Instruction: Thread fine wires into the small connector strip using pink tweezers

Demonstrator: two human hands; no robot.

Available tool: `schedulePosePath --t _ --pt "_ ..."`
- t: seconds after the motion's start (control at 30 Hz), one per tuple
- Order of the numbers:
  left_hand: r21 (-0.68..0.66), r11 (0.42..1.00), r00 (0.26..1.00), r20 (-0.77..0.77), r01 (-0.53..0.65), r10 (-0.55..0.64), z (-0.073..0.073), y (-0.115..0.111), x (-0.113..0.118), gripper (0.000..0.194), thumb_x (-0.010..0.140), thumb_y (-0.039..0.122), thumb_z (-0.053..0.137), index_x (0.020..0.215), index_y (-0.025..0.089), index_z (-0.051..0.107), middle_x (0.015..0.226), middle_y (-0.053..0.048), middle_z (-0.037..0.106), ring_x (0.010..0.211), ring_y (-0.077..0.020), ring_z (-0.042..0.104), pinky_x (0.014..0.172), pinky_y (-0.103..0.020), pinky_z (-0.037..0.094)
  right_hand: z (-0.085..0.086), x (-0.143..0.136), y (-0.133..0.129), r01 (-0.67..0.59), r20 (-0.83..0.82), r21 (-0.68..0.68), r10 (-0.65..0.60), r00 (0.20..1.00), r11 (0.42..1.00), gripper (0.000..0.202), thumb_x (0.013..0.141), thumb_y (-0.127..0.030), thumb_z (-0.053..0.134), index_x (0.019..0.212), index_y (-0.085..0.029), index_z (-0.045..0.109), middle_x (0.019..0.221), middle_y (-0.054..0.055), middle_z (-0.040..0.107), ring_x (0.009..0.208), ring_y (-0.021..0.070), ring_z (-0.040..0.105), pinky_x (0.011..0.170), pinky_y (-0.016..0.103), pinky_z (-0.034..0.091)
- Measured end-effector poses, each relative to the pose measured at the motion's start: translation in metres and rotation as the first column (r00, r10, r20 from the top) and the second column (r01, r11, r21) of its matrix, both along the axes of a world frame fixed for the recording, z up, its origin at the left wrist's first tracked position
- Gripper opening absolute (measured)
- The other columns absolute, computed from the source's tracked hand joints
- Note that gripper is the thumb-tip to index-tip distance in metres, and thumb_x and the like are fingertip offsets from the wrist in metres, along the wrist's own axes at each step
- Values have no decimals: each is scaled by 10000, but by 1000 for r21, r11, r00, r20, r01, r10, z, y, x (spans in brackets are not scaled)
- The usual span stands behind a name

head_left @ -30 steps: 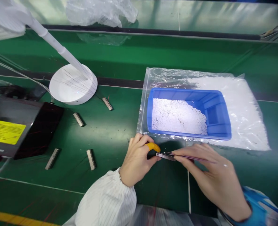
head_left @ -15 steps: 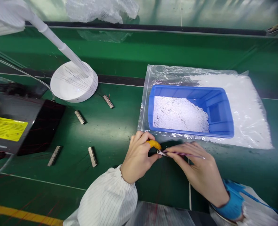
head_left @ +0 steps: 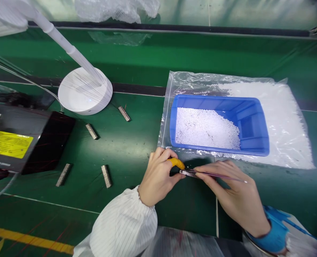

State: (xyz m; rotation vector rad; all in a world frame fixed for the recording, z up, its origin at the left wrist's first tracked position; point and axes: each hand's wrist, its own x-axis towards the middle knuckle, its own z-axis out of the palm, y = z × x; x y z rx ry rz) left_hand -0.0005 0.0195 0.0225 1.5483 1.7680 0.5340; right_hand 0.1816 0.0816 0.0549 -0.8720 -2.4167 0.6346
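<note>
My left hand (head_left: 159, 176), with a yellow cover on one finger, pinches the left end of a small pale strip with dark pins (head_left: 188, 173). In my right hand (head_left: 234, 194) are thin tweezers (head_left: 222, 176), closed in by thumb and fingers, their tips at the strip. A blue wristband circles the right wrist. Just beyond both hands stands a blue bin (head_left: 219, 151) partly filled with small white pieces (head_left: 205, 128). It rests on a clear bag (head_left: 287, 125) of white material.
Several similar strips lie at the left, one of them here (head_left: 106, 176). Behind them stands a white round lamp base (head_left: 80, 92) with a slanting stem. A black device (head_left: 48, 142) with a yellow label sits at far left.
My right hand has shifted slightly right with the tweezers, so more of the strip shows. My left hand keeps its pinch almost unmoved. The whole view has moved a little.
</note>
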Motion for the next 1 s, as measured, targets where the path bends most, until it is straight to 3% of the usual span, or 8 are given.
schedulePosePath --t 0.33,1.0 --pt "10 1000 1000 6 -8 7 0 0 0 207 791 324 690 936 179 659 1065 -10 552 1007 -133 419 846 -293 324 -5 5 7 8 87 43 -11 996 999 144 820 -166 628 951 -224 633 936 -123 652 864 -17 587 766 174 446" --pt "53 999 999 -36 12 -10 -2 0 0 217 787 340 696 923 177 656 1058 -10 559 1000 -131 421 817 -283 316 -6 1 7 -3 50 33 2 999 999 138 805 -140 631 927 -205 642 920 -95 664 843 0 610 756 196 455"
